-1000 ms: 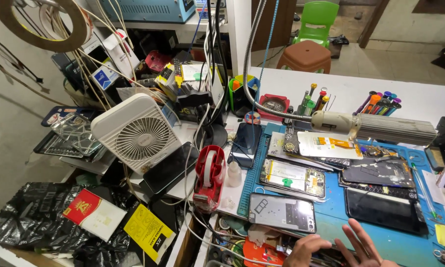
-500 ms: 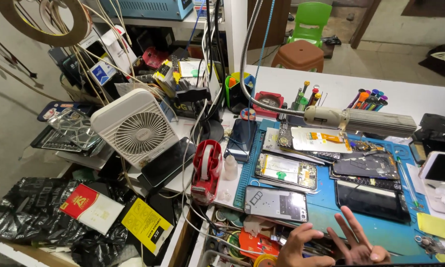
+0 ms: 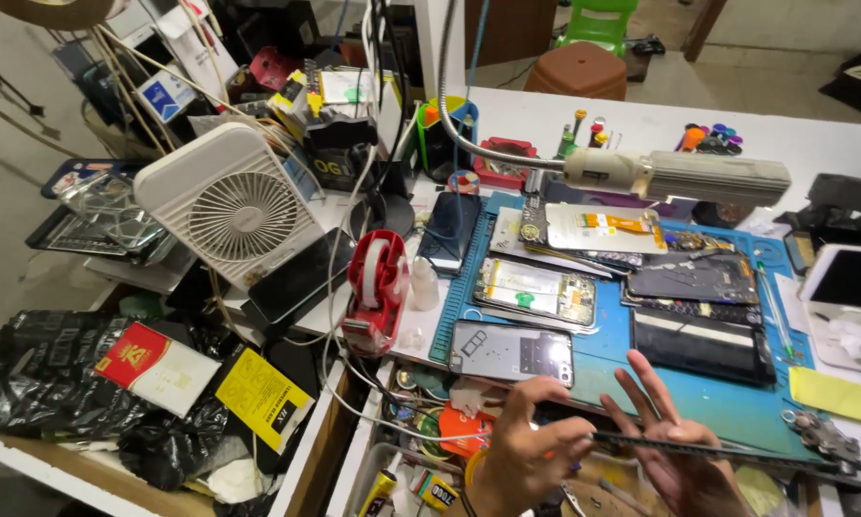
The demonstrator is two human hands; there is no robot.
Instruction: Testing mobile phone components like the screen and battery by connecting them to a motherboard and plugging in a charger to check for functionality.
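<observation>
Your left hand (image 3: 531, 445) pinches the thin black strip (image 3: 717, 450) below the blue mat (image 3: 727, 407); your right hand (image 3: 674, 450) supports it, fingers spread. It looks light and bendy, so grip its edges.

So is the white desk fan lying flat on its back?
No, the white desk fan stands upright, its round grille facing out toward the camera.

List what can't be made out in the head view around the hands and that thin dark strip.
- Right hand: palm and wrist cut off by the bottom edge.
- Left hand: wrist cut off too; its fingers cover their grip on the thin dark strip.
- Strip's right end: leaves the frame at the right edge.
- Open drawer: contents too small and cluttered to identify.
- Blue mat: near edge hidden behind the hands.
</observation>
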